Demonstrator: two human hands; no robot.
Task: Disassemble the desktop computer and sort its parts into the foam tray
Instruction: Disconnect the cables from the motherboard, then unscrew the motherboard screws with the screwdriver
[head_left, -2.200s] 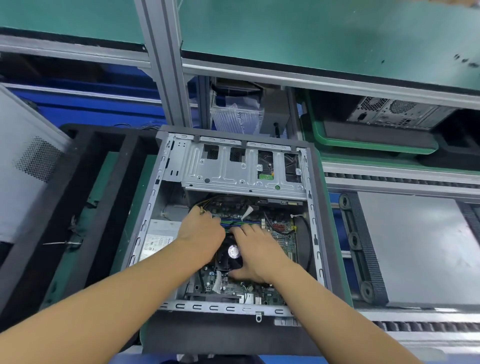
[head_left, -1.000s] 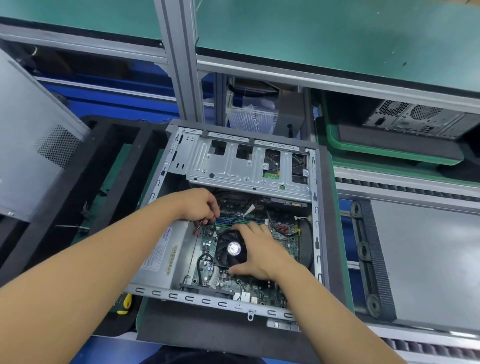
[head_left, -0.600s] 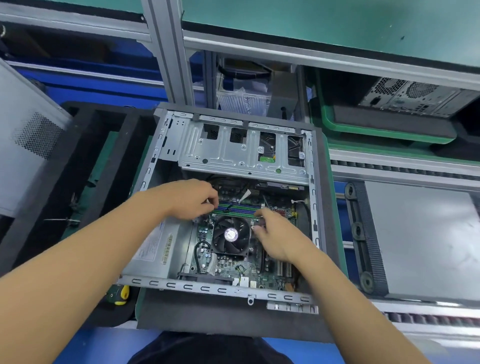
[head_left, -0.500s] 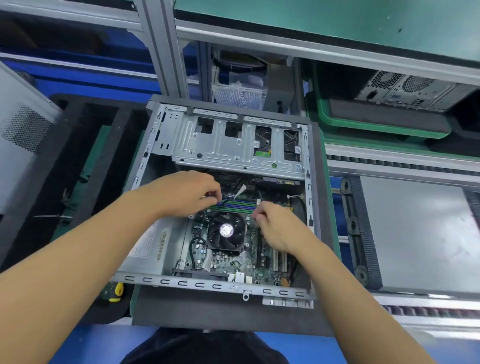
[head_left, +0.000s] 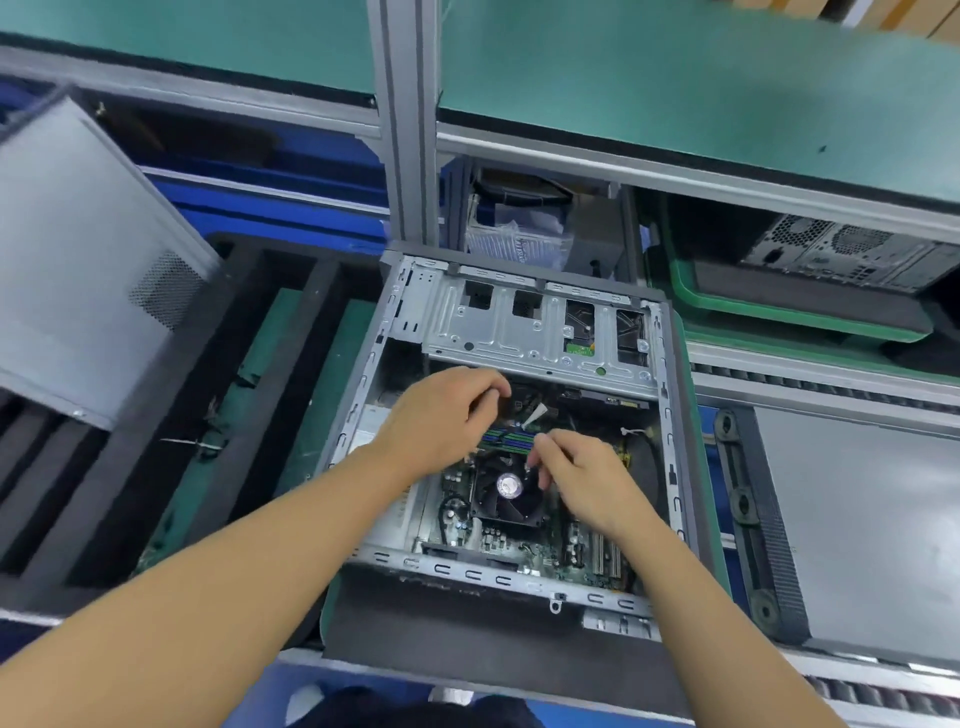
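Observation:
An open grey desktop computer case (head_left: 670, 415) lies on its side in front of me, its motherboard (head_left: 519, 545) exposed. A black CPU fan (head_left: 506, 491) sits mid-board. Green and blue memory sticks (head_left: 506, 439) stand in slots just beyond the fan. My left hand (head_left: 441, 415) pinches at the left end of the sticks. My right hand (head_left: 582, 475) has its fingertips curled at their right end, beside the fan. Whether either hand grips a stick is hidden by the fingers. The black foam tray (head_left: 130, 441) lies to the left of the case.
A grey side panel (head_left: 78, 270) leans over the tray's far left. A silver drive cage (head_left: 519, 332) spans the far end of the case. Another computer (head_left: 841, 254) sits in a green bin (head_left: 675, 291) at the back right. A grey conveyor pallet (head_left: 857, 519) lies to the right.
My right hand has left the CPU fan and moved up to the right end of the memory sticks. My left hand has stayed at their left end. My view has shifted.

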